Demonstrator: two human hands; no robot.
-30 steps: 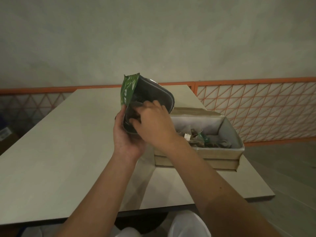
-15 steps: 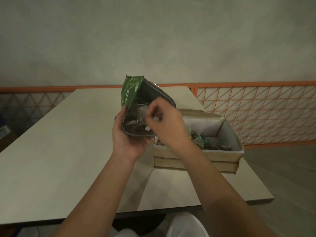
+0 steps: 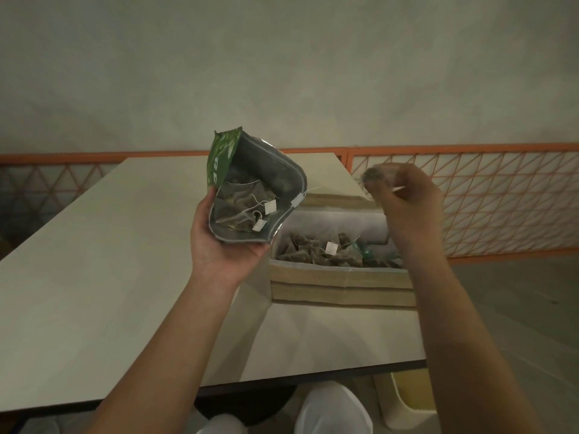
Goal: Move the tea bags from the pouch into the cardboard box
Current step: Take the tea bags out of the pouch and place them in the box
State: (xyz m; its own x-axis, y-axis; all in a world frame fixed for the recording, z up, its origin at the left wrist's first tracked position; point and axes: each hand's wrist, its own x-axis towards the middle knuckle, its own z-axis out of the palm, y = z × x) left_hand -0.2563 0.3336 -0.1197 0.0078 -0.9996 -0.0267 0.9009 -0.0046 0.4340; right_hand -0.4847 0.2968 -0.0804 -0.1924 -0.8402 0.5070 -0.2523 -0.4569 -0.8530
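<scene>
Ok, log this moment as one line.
left hand holds pouch | right hand pinches tea bag above cardboard box | bags remain in pouch

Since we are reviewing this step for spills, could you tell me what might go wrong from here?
The right hand holds a tea bag raised over the far side of the cardboard box; released from there, it might miss.

A tag hangs over the rim of the pouch, so its bag could get dragged out onto the table.

The left hand grips the open pouch tilted, so more bags may slip out.
</scene>
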